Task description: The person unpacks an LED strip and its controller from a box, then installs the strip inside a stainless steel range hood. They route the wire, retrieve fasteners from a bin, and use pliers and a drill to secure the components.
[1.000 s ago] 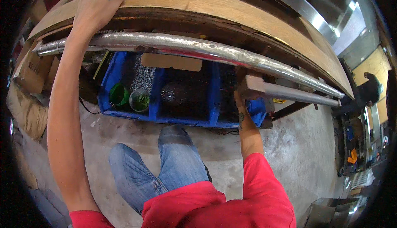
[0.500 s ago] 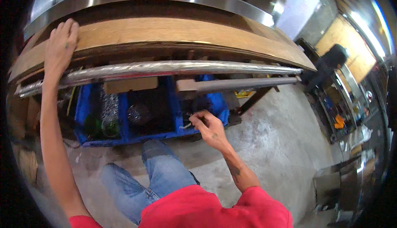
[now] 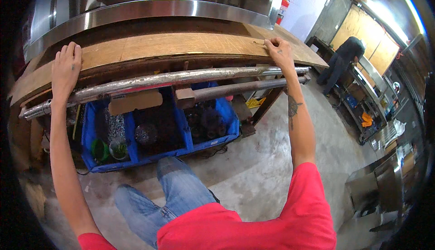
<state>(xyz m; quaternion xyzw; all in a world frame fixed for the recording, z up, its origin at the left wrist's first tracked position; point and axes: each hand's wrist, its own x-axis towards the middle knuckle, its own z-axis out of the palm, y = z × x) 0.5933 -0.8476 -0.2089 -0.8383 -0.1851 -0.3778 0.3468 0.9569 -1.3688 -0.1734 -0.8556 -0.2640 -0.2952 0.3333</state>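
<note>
My left hand (image 3: 66,71) rests on the front edge of the wooden tabletop (image 3: 158,44) at the left, its fingers lying over the top and the thumb hidden. At the right end of the same board, my right hand (image 3: 280,53) is closed in a pinch. From its fingertips a small thin piece (image 3: 258,44) sticks out to the left, close to the wood surface; it is too small to name. A stainless steel unit (image 3: 181,8) with a slotted vent stands on the tabletop behind both hands.
Below the tabletop runs a metal pipe (image 3: 181,78), with a shorter pipe (image 3: 240,89) under it. Blue bins (image 3: 158,156) hold hardware and cups; a cardboard piece (image 3: 136,103) lies across them. A person (image 3: 340,60) bends over a workbench at the far right. A fire extinguisher (image 3: 283,7) hangs behind.
My right hand has risen from the blue bins to the right part of the tabletop. The left hand stays on the board's edge. My view has shifted slightly.
</note>
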